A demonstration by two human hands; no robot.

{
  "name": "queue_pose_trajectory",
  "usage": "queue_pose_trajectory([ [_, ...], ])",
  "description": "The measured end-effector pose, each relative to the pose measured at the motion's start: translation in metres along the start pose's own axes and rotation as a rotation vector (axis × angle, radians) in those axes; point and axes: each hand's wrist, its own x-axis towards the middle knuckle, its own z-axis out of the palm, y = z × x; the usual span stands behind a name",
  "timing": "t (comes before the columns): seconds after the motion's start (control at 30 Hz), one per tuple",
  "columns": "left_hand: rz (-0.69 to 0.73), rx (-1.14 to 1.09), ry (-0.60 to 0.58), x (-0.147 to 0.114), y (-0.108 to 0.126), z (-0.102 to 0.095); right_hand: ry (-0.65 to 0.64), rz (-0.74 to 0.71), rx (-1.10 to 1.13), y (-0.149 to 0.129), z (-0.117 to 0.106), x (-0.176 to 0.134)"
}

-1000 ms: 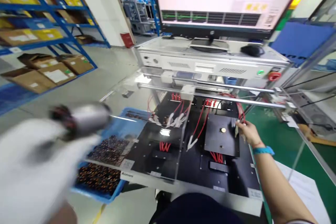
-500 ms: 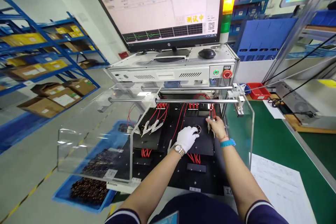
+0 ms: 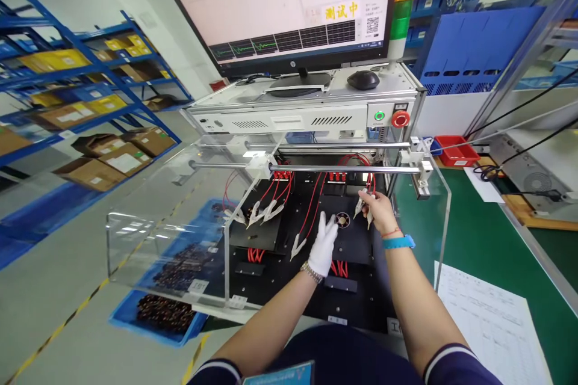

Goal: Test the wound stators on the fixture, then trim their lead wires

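Note:
My left hand [image 3: 324, 246], in a white glove, is open with its fingers stretched out over a black plate [image 3: 354, 248]. Just right of its fingertips lies a small round motor stator [image 3: 342, 220], dark with copper-coloured segments. My bare right hand [image 3: 379, 212] is closed on white test clips [image 3: 360, 203] with red leads, held above the plate's right side. Another white clip [image 3: 297, 246] lies left of my left hand. Several more white clips [image 3: 264, 213] rest at the left plate, their red wires running to red terminals [image 3: 282, 175].
A clear acrylic cover [image 3: 167, 240] with metal rods [image 3: 343, 169] frames the fixture. Behind stand a monitor [image 3: 289, 12], a mouse [image 3: 363, 79] and a red stop button [image 3: 400, 119]. A blue bin [image 3: 156, 337] of dark parts sits lower left; papers [image 3: 492, 319] lie right.
My left hand has drawn back from the round stator toward me and left, its fingers straightening and uncovering the part. My right hand still holds the clips. The view has shifted slightly.

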Motion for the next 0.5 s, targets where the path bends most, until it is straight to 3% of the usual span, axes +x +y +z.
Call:
queue_pose_trajectory([
  [0.1,0.000,0.061,-0.033,0.026,0.019,-0.004,-0.030,-0.001,-0.016,-0.003,0.002,-0.003],
  [0.23,-0.113,0.002,-0.057,0.050,0.034,-0.010,-0.026,-0.029,-0.090,-0.006,0.006,-0.006],
  [0.4,-0.343,0.036,0.185,0.044,0.030,-0.005,0.006,-0.078,-0.228,-0.005,0.012,-0.012],
  [0.5,-0.428,0.010,0.133,0.034,0.027,-0.001,0.003,-0.109,-0.304,-0.003,0.015,-0.014],
])
